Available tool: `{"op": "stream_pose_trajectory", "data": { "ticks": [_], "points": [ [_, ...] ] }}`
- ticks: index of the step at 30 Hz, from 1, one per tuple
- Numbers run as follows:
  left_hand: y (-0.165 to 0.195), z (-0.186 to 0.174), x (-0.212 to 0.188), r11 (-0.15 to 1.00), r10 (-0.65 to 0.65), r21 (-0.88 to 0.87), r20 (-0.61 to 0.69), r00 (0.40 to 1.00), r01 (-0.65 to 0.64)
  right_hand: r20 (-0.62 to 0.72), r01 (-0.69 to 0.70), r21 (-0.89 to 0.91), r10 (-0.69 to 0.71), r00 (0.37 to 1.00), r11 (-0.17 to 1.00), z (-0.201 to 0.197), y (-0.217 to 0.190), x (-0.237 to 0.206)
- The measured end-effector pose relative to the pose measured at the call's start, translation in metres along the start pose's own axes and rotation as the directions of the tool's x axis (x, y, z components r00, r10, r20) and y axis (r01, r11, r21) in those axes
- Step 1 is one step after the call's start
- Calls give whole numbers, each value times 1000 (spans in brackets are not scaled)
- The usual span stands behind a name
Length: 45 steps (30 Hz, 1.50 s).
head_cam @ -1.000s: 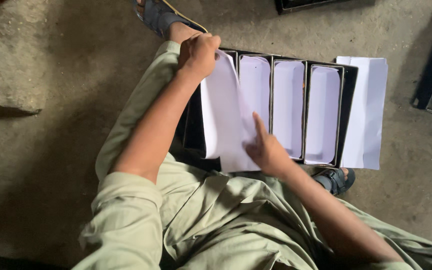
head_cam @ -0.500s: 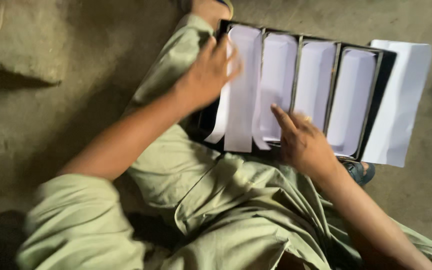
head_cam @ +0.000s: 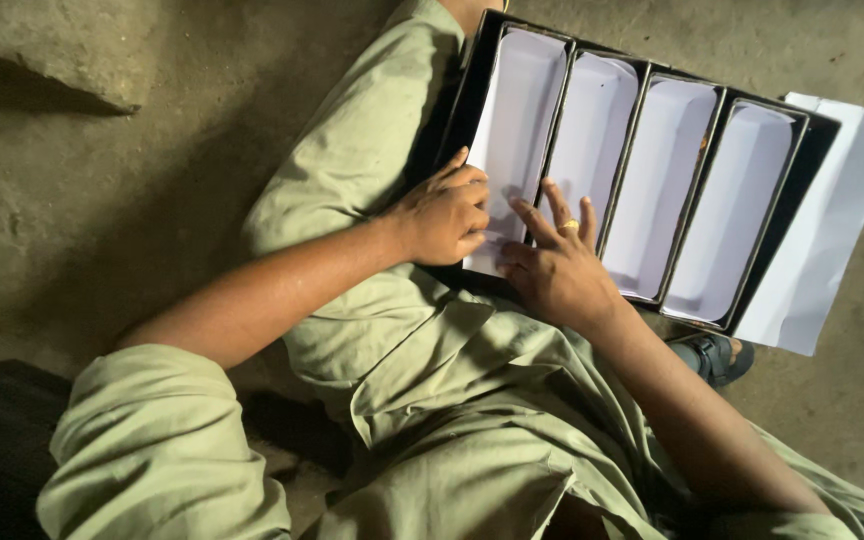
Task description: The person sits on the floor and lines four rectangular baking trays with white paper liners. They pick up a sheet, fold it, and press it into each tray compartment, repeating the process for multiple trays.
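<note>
Paper-lined black tray on lap over dusty concrete floor; both hands' fingers spread, pressing paper.

Black four-slot tray lined with white paper

The black tray lies tilted across the person's lap, its four long compartments side by side. Each holds a white paper liner bent into a trough. The leftmost liner's near end seems pressed flat, though the hands partly hide it.
</note>
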<state>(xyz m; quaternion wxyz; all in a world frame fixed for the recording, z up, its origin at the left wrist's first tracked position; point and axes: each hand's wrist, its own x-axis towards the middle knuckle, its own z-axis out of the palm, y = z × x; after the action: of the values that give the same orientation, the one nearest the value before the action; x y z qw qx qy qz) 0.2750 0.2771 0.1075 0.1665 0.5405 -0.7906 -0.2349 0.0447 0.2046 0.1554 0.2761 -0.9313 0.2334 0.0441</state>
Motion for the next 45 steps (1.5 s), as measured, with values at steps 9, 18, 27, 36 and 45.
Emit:
{"op": "stream_pose_trajectory", "data": {
  "ticks": [9,18,27,36,45],
  "points": [
    [-24,4,60,903,16,423,143,990,-76,-215,-11,-130,-18,976,991,34,-3,3],
    [-57,14,135,840,-157,477,-241,958,258,21,-76,-14,76,997,997,38,-34,7],
    [-68,29,153,810,-250,493,-202,947,319,-35,-71,-144,67,997,987,38,-40,8],
    [-62,37,147,832,-172,491,-215,961,259,81,100,-147,-88,993,984,-6,2,-38],
    [-40,27,170,845,-92,489,-269,959,218,304,-35,-568,250,919,822,-160,22,-152]
  ]
}}
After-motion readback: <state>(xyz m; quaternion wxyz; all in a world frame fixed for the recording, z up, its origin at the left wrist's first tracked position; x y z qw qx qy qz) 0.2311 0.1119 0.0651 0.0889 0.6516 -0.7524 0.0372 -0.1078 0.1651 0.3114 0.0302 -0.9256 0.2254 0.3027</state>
